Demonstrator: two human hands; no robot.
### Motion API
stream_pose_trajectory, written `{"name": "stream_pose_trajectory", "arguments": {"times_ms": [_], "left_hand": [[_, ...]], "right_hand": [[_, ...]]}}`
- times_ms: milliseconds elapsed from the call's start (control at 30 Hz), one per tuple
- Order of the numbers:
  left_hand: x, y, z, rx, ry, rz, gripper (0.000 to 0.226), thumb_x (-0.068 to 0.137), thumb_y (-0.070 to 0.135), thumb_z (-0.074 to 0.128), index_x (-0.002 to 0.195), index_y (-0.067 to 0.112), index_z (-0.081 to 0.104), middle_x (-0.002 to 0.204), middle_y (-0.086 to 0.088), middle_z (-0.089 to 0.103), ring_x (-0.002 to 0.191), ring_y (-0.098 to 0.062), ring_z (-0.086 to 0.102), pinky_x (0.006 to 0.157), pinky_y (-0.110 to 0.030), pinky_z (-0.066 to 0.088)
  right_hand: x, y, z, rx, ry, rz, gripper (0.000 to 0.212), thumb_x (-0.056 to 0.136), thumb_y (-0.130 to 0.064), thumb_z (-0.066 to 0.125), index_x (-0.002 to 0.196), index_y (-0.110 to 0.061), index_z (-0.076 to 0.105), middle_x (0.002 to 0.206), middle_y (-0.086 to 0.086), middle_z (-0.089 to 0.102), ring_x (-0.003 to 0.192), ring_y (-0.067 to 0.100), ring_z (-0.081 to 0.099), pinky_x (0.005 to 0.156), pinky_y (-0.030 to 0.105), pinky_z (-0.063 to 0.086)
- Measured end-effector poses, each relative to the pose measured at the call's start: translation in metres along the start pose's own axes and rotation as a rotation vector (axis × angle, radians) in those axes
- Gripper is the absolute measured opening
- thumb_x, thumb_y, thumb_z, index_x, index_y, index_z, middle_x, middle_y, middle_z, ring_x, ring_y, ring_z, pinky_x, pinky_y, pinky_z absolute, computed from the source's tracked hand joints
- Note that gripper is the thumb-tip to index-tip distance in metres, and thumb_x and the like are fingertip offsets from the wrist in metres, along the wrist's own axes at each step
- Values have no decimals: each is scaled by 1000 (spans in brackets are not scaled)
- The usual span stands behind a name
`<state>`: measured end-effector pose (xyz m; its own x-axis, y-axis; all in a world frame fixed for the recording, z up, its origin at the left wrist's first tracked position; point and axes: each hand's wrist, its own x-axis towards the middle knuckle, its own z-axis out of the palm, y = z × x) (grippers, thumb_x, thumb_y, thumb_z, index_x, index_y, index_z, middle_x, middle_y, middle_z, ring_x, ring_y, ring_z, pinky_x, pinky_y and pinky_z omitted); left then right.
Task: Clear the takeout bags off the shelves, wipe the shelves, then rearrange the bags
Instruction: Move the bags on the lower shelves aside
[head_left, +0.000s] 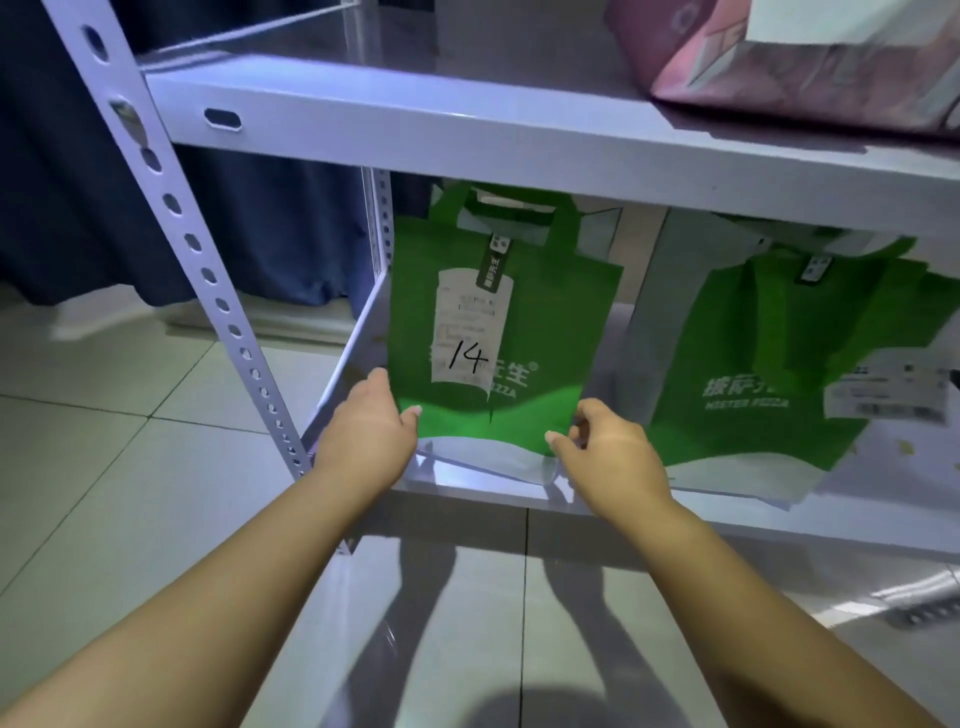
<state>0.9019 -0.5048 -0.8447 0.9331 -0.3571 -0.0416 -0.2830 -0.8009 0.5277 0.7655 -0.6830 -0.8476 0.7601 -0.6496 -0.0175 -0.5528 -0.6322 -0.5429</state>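
Green non-woven takeout bag (498, 332), receipt on its face marked "14": standing upright at the left end of the lower shelf (467, 491), its base sitting near the front edge.

Left hand (369, 431): gripping the bag's lower left side, thumb lying across the front, fingers going behind.

Right hand (608, 447): pinching the bag's lower right corner, thumb pressing on the front, fingers curling at the edge.

Second green bag (779, 353): sitting on the same shelf to the right, a gap showing between the two, white label facing out.

Pink bag (779, 62): resting on the upper shelf (467, 130) at far right, partly cut off.

White perforated upright (208, 270): running down the rack's left side.

Dark blue curtain (78, 182): hanging behind.
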Motion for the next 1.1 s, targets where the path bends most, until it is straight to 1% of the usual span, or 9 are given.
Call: {"name": "stream_pose_trajectory", "arguments": {"times_ms": [67, 200, 333, 433, 500, 667, 900, 1033, 1100], "left_hand": [[5, 0, -1, 1, -3, 24, 31, 92, 28, 51, 116, 9, 45, 118, -14, 56, 107, -36, 51, 86, -43, 45], [9, -3, -4, -10, 12, 65, 29, 91, 28, 52, 113, 10, 48, 118, -12, 57, 107, -34, 52, 86, -43, 45], [7, -1, -3, -34, 1, 58, 30, 90, 29, 55, 113, 12, 47, 119, -10, 56, 107, -33, 53, 85, -41, 46], [2, 0, -2, -28, -10, 39, 40, 88, 33, 57, 121, 13, 45, 125, -7, 53, 110, -30, 52, 86, -40, 46], [-4, 1, -2, -26, 13, 48, 48, 88, 35, 58, 128, 14, 42, 130, -7, 49, 113, -30, 51, 89, -41, 46], [-29, 11, 4, 0, 78, 144, 58, 86, 32, 61, 137, 15, 38, 134, -9, 43, 115, -30, 49, 90, -40, 43], [-59, 59, 30, -20, -3, 315, 43, 85, 30, 62, 125, 15, 52, 120, -4, 56, 103, -25, 58, 83, -41, 50], [-73, 98, 55, -24, -79, 389, 42, 86, 29, 61, 125, 15, 53, 121, -4, 56, 105, -24, 57, 86, -40, 49], [-78, 116, 68, -28, -104, 415, 44, 87, 30, 60, 127, 14, 51, 123, -6, 55, 106, -24, 57, 88, -38, 47]], "right_hand": [[5, -3, -2, -6, 26, 36, 13, 91, -32, 54, 89, -20, 49, 79, 0, 61, 75, 26, 58, 57, 29, 39], [14, -6, -9, 26, 73, 58, 13, 93, -27, 51, 92, -14, 52, 82, 7, 62, 76, 30, 56, 60, 30, 41], [13, -7, -10, 58, 60, 62, 11, 92, -25, 54, 92, -14, 52, 79, 4, 59, 74, 26, 54, 60, 28, 38], [9, -6, -11, 65, 64, 52, 12, 91, -27, 56, 91, -16, 51, 78, 0, 57, 73, 24, 54, 58, 29, 39], [4, -4, -14, 91, 98, 28, 11, 90, -27, 57, 94, -18, 53, 79, -2, 59, 75, 22, 56, 61, 29, 45], [-13, 8, -30, 190, 181, 1, 11, 89, -25, 56, 99, -23, 60, 79, -6, 65, 77, 20, 60, 69, 32, 51], [-31, 61, -59, 214, 236, 65, 16, 90, -29, 54, 105, -23, 59, 81, -12, 61, 75, 11, 60, 70, 32, 53], [-39, 105, -77, 206, 285, 152, 19, 90, -29, 52, 107, -23, 59, 85, -9, 61, 70, 7, 57, 67, 30, 50], [-42, 126, -86, 186, 318, 180, 21, 90, -28, 51, 109, -22, 59, 85, -10, 60, 70, 6, 56, 64, 26, 46]]}}
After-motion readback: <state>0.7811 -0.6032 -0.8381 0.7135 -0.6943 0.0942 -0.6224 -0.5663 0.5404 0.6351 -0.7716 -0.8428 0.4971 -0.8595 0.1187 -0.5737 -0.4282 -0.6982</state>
